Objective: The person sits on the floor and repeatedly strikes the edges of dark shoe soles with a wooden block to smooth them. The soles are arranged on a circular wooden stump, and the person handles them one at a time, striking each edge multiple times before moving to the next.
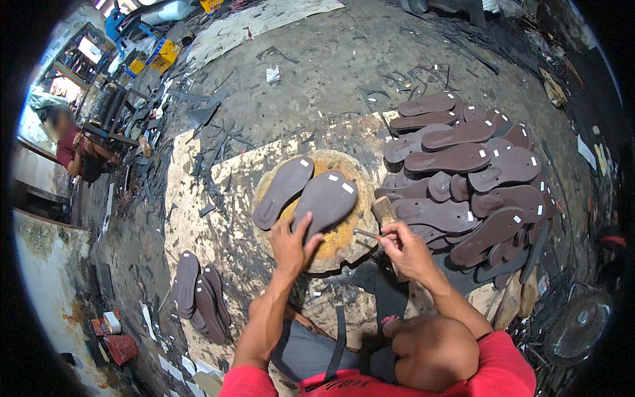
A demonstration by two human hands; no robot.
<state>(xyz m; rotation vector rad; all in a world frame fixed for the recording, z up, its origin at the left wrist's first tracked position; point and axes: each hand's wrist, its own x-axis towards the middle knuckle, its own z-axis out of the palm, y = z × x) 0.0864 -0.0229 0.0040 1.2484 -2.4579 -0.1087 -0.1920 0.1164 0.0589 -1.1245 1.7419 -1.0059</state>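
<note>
Two dark brown sandal soles lie on a round wooden block with a worn yellowish top. My left hand rests with spread fingers on the near edge of the right-hand sole, which bears small white patches at its far end. The other sole is tilted beside it on the left. At the block's right edge, my right hand pinches a thin metal rod like a hole punch, its tip pointing left. A mallet with a wooden head is beside that hand; its handle is partly hidden behind the hand.
Many brown soles are heaped in a pile at the right. A smaller stack of soles stands at the left. Black scraps litter the floor and the pale board beneath the block. Another person sits far left.
</note>
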